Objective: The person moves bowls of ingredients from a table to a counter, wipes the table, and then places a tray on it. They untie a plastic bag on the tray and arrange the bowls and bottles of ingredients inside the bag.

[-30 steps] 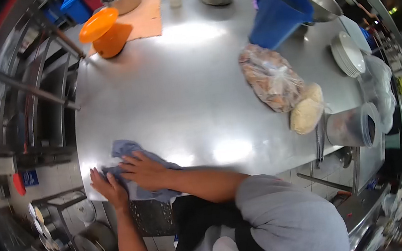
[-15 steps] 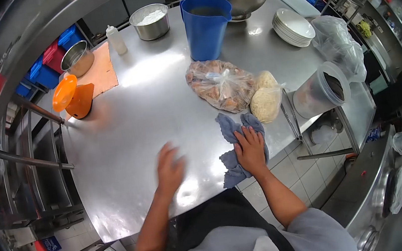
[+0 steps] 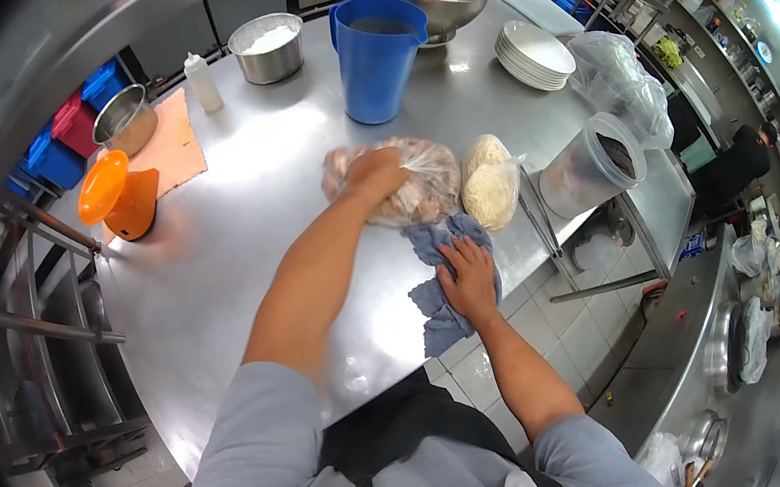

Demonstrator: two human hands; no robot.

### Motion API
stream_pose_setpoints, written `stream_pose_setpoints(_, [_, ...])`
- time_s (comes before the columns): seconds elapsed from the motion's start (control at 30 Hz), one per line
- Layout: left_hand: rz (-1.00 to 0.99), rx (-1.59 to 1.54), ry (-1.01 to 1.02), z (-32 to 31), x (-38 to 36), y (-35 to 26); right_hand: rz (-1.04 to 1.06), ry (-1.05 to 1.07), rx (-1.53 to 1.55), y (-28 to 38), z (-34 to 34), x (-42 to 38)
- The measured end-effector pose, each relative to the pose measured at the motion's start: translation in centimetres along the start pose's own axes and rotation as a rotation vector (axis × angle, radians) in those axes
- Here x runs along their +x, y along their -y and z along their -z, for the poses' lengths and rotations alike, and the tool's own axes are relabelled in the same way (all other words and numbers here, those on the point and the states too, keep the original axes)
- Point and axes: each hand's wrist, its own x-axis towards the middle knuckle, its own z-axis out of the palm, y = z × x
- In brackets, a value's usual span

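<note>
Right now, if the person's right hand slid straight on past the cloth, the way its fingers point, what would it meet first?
The right hand would probably meet the clear bag of pinkish pieces, just beyond the cloth; the pale bag lies close on the right, so brushing it is possible.

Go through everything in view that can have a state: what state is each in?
Left hand: on the large bag, grip unclear
Right hand: open, flat on the cloth
Large bag: filled, blurred
Cloth: spread out, rumpled
Small bag: filled, lying down
Blue pitcher: upright, uncovered
Squeeze bottle: upright
Steel pot with white contents: uncovered
White plates: stacked
Wide steel bowl: uncovered, holding pale pieces
</note>
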Motion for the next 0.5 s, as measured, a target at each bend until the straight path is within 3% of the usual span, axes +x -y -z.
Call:
stream_pose_setpoints(0.1, [-0.044,-0.152,-0.175,3.2,-4.2,3.1,-0.014,-0.003,0.006,-0.3,-0.4,0.1])
stream_pose_setpoints(0.17, [0.178,-0.231,-0.199,7.5,-9.5,3.8,-0.017,-0.004,-0.027,-0.3,-0.4,0.0])
stream_pose_setpoints(0.3, [0.411,-0.609,-0.446,10.3,-20.8,8.8,-0.033,-0.025,-0.024,-0.1,-0.4,0.1])
stream_pose_setpoints(0.43, [0.547,-0.232,-0.598,6.7,-29.8,16.0,-0.072,-0.041,-0.028,0.4,-0.6,0.7])
stream_pose_setpoints(0.5, [0.664,-0.106,-0.538,7.7,-32.5,16.3,-0.069,-0.032,-0.033,0.6,-0.9,1.1])
